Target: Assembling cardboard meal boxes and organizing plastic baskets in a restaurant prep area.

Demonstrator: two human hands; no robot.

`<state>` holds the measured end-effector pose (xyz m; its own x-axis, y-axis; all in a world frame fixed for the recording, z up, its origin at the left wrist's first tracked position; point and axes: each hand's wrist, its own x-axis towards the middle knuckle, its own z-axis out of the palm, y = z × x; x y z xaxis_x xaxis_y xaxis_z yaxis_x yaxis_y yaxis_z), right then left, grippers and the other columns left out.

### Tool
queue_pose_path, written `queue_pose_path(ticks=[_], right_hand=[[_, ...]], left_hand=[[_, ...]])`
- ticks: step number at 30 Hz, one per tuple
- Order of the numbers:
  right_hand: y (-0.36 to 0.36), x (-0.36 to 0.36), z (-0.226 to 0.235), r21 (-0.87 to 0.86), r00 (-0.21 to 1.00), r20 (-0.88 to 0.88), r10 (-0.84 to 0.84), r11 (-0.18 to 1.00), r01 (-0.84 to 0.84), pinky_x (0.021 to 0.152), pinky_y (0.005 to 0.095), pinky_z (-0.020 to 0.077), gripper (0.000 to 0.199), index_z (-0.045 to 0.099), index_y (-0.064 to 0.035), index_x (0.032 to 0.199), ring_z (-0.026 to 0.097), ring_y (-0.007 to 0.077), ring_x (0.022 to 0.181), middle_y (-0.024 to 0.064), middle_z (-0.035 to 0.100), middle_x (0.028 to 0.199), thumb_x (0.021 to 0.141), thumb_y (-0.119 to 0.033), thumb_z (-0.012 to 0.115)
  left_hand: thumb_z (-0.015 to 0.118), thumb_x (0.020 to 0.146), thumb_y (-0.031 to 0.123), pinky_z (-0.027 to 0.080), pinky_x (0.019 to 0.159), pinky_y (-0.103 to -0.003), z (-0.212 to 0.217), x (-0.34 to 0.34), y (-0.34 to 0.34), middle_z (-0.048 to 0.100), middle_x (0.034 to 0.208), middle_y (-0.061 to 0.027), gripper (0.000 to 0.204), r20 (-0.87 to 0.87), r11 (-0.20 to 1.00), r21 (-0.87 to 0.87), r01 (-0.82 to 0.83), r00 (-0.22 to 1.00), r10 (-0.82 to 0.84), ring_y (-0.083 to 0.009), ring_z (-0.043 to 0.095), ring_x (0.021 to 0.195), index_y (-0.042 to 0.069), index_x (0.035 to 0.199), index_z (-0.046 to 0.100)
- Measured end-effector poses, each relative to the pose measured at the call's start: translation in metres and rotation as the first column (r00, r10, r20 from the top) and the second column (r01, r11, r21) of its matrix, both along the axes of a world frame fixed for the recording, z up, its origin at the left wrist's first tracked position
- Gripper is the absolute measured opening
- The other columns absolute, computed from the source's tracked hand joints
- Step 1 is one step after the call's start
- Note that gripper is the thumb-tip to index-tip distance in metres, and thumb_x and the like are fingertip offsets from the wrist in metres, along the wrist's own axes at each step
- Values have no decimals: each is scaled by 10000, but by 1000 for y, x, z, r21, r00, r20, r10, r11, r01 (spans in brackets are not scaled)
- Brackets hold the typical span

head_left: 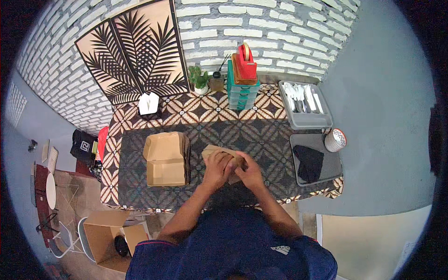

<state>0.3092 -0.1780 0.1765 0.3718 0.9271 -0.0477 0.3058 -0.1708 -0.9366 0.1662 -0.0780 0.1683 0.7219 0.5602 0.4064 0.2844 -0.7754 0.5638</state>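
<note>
At the middle of the table's near side, my left hand (217, 170) and my right hand (250, 173) are closed on a brown cardboard takeaway box (211, 149). My fingers cover most of it, so its exact folded shape is hidden. The left fingers lie over its top and left side, while the right hand grips its right side. To the left of my hands sits a stack of open brown cardboard takeaway boxes (165, 172), nested in one another with their lids tipped back.
A grey tray (330, 173) with a black cloth (308, 163) lies right, beside stacked bowls (335, 140). Behind are a cutlery tray (305, 122), a small drawer unit (243, 99) topped by a red tape dispenser (245, 70), a potted plant (200, 83) and a tissue box (149, 104).
</note>
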Motion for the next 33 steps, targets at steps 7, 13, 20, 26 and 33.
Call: queue_pose_path(ticks=[7, 13, 20, 26, 33], right_hand=[[3, -6, -1, 132, 991, -57, -119, 983, 126, 1033, 384, 422, 490, 495, -18, 1349, 541, 292, 1227, 176, 561, 1317, 867, -51, 575], [1, 6, -16, 198, 980, -195, -46, 977, 85, 982, 312, 432, 477, 489, -24, 1376, 551, 198, 1154, 136, 570, 1298, 901, -8, 529], [7, 1, -15, 195, 994, 65, -88, 978, 74, 937, 282, 446, 474, 477, -37, 1394, 578, 156, 1088, 105, 594, 1251, 923, -7, 517], [6, 7, -10, 192, 994, -44, -98, 976, 104, 939, 312, 460, 430, 481, -25, 1383, 592, 183, 1087, 120, 599, 1243, 953, -33, 494], [9, -2, -4, 193, 999, 21, -38, 981, 33, 1090, 381, 364, 501, 452, -21, 1393, 465, 333, 1308, 209, 501, 1382, 911, -78, 575]], left_hand=[[541, 965, 288, 191, 1115, -556, -6, 4, 2, 574, 1173, -112, 327, -26, 999, -12, -43, 999, 43, -341, 401, 1302, 63, 1172, 656], [573, 945, 290, 191, 1108, -548, -7, 2, 3, 576, 1152, -117, 320, 19, 998, -56, -4, 1000, 5, -340, 420, 1266, 62, 1145, 674], [597, 919, 273, 229, 1064, -545, -12, 10, -2, 583, 1131, -102, 299, 42, 981, 112, -161, 987, 157, -335, 435, 1232, 61, 1113, 679], [623, 899, 247, 228, 1059, -542, 6, 9, -3, 586, 1121, -97, 257, 19, 993, 36, -113, 993, 113, -339, 445, 1204, 77, 1079, 688], [562, 941, 299, 247, 1057, -528, 0, 9, -1, 563, 1144, -130, 304, 14, 988, 27, -152, 988, 152, -362, 432, 1201, 29, 1063, 633]])
